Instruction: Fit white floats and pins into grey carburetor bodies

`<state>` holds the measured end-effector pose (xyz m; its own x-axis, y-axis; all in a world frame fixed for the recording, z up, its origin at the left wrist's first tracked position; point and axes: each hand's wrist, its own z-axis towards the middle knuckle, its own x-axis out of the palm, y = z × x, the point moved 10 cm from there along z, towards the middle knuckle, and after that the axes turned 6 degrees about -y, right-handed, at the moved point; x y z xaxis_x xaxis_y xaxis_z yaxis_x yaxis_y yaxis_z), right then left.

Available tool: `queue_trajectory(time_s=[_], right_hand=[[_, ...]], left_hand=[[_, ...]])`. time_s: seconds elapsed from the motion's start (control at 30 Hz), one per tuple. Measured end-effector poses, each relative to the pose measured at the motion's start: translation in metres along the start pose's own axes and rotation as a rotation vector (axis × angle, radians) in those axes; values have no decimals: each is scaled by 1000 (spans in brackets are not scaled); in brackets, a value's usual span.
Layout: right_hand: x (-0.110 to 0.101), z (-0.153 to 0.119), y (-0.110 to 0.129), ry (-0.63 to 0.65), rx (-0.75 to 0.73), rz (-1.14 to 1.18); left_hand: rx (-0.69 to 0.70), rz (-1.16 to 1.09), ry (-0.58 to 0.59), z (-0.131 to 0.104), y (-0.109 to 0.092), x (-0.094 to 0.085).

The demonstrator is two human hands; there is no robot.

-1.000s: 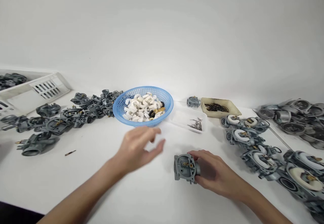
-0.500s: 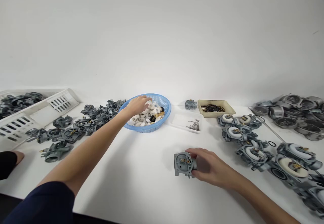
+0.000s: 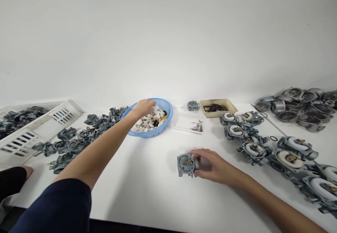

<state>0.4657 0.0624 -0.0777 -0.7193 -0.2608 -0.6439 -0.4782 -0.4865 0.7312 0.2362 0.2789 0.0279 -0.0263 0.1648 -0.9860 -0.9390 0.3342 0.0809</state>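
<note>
My right hand grips a grey metal carburetor body by its right side. The body's open bowl side faces up and shows small brass jets. Over the blue plastic basket, my left hand is closed, its fingers bent down toward the pile of white carburetor floats. Whatever those fingertips hold is hidden. Some floats in the pile are black or yellowish. Just right of the basket sits a clear shallow tray with thin metal pins.
Carburetors with white floats line the right side, before a heap of metal bowls. A yellowish tray holds black rings. At left are loose carburetor bodies, a white crate and another person's hand.
My left hand's fingers have curled closed and down into the floats. The view has shifted slightly; my right hand still holds the carburetor body in much the same spot.
</note>
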Motion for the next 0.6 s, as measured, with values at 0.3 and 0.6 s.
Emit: queue_trajectory(time_s=[0.3,0.6], right_hand=[[5,-3,-8,-47,-44,12],[-2,-2,-5,-27,-36,59]], left_hand=[[136,-462,-117,-55,-71,-64],[66,-961,-91,-132,-126,-18]])
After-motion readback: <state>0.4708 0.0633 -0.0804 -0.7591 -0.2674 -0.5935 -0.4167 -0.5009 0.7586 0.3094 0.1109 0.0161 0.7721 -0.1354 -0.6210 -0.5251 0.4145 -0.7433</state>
